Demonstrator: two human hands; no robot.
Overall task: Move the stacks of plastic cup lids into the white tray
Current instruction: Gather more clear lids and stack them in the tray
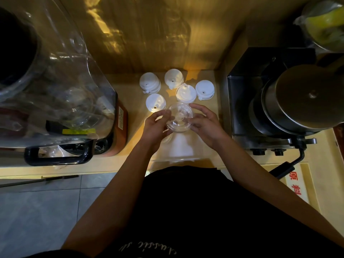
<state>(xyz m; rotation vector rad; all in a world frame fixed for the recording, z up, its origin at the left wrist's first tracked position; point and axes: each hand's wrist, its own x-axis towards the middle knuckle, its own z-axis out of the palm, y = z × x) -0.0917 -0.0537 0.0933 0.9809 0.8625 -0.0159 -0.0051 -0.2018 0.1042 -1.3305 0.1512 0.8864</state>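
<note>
Both hands hold a stack of clear plastic lids (179, 117) above the counter. My left hand (156, 128) grips its left side and my right hand (207, 125) grips its right side. Under the hands lies the white tray (183, 148), mostly hidden; another clear lid (167, 138) seems to sit in its left part. Behind the clear stack stand several stacks of white lids: one at the back left (150, 82), one at the back centre (174, 78), one in the middle (186, 93), one at the right (204, 89) and one at the front left (155, 102).
A blender under a clear hood (55, 94) fills the counter's left side, with a black handle (57, 155) at the front edge. A metal sealing machine (283, 108) stands on the right. A wooden wall (149, 34) closes the back.
</note>
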